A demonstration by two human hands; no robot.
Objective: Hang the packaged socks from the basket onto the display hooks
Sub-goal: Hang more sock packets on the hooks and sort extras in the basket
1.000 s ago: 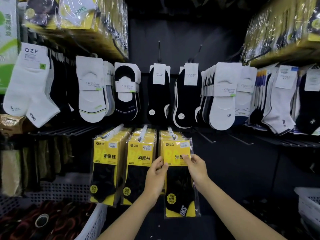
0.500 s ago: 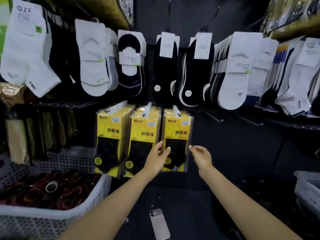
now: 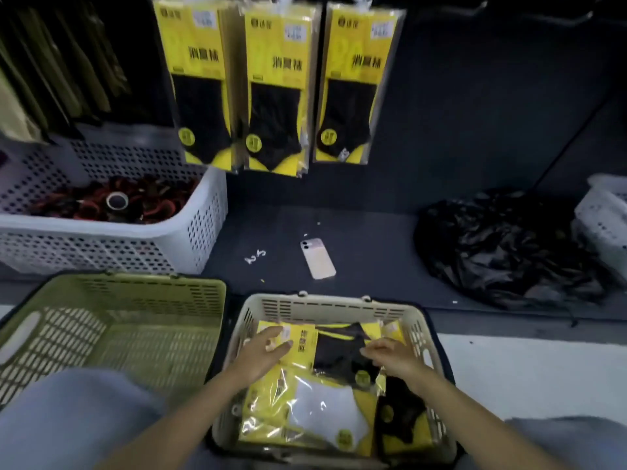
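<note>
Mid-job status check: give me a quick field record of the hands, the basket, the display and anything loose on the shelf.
left hand: fingers flat on the top pack, at its yellow end
right hand: at that pack's sock end, grip unclear
basket: beige, several packs inside
hung packs: three stacks hanging above
phone: lying on the dark shelf
green basket: left of the beige one

- The tops of the hanging sock packs (image 3: pixel 276 89) are cut off by the upper edge.
- Their small labels (image 3: pixel 294 31) are blurred beyond reading.
- The loose packs (image 3: pixel 325 405) in the basket (image 3: pixel 325 308) are partly covered by the left hand (image 3: pixel 263 354) and the right hand (image 3: pixel 390 356).
</note>
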